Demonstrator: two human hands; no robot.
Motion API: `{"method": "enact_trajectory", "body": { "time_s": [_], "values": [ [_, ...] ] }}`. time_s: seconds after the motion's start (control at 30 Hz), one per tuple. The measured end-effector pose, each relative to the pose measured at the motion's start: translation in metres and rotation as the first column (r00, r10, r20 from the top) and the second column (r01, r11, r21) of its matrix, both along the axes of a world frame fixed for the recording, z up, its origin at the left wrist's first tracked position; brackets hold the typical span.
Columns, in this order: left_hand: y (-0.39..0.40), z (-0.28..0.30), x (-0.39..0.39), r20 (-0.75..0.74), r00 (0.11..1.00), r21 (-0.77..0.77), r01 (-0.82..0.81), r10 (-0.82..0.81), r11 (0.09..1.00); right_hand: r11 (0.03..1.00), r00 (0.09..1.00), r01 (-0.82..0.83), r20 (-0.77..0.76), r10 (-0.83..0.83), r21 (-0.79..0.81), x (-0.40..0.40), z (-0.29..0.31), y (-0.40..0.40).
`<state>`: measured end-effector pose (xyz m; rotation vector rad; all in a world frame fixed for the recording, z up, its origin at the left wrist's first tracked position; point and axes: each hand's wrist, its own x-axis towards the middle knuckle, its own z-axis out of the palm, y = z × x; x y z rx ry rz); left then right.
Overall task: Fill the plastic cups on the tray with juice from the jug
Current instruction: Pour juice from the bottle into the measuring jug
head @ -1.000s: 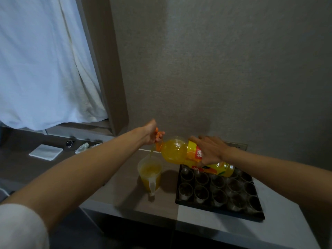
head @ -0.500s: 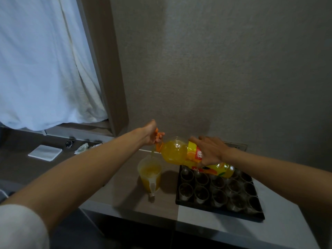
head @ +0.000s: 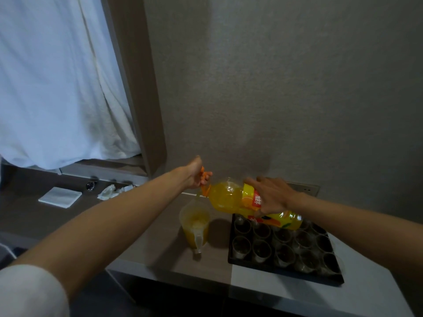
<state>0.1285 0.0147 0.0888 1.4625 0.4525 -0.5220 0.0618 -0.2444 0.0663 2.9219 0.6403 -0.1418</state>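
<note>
An orange juice bottle (head: pixel 231 197) is held tipped nearly on its side above the tabletop (head: pixel 160 243), mouth to the left and base over the back edge of the tray (head: pixel 283 269). The bottle is gripped around its labelled middle by the right hand (head: pixel 273 195), fingers (head: pixel 253 180) curled over the top of the label. Something small and orange, seemingly the cap (head: pixel 203 176), is pinched in the left hand (head: pixel 195 173), fingers closed narrow round it, just beside the bottle neck. A thin stream of juice is seen falling from the mouth into the jug (head: pixel 195 225).

The jug is clear plastic, upright on the tabletop just left of the tray, partly filled with yellow juice, its handle facing the camera. It is untouched by either hand.

The tray is dark and rectangular, set on the tabletop near the front edge, right of the jug. Clear plastic cups (head: pixel 261 248) are stood upright in rows on it, packed close. No juice is visible in the cups; in the dim light it cannot be told for certain.

Further left on a darker surface, a white folded napkin (head: pixel 60 197), a crumpled tissue (head: pixel 109 192) and a small round dark object (head: pixel 90 186) are lying apart from each other. A white curtain (head: pixel 57 83) is hung at upper left, a grey wall (head: pixel 286 88) behind.
</note>
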Motion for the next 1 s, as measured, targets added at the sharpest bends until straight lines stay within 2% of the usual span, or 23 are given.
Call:
{"method": "enact_trajectory", "body": {
  "time_s": [0.43, 0.67, 0.83, 1.0],
  "values": [
    [0.004, 0.007, 0.009, 0.035, 0.999, 0.054, 0.010, -0.012, 0.999, 0.996, 0.997, 0.060, -0.046, -0.058, 0.063, 0.005, -0.013, 0.009],
    [0.004, 0.013, 0.024, 0.165, 0.986, 0.138, -0.041, 0.018, 0.990, 0.971, 0.991, 0.130, -0.060, -0.120, 0.198, 0.005, -0.023, 0.021],
    [-0.001, 0.036, 0.026, 0.309, 0.950, 0.196, -0.011, -0.051, 0.981, 0.888, 0.974, 0.228, -0.108, -0.201, 0.400, 0.006, -0.029, 0.029],
    [-0.013, 0.064, 0.030, 0.393, 0.914, 0.194, 0.025, -0.101, 0.981, 0.737, 0.960, 0.275, -0.142, -0.240, 0.618, 0.009, -0.035, 0.034]
  ]
}}
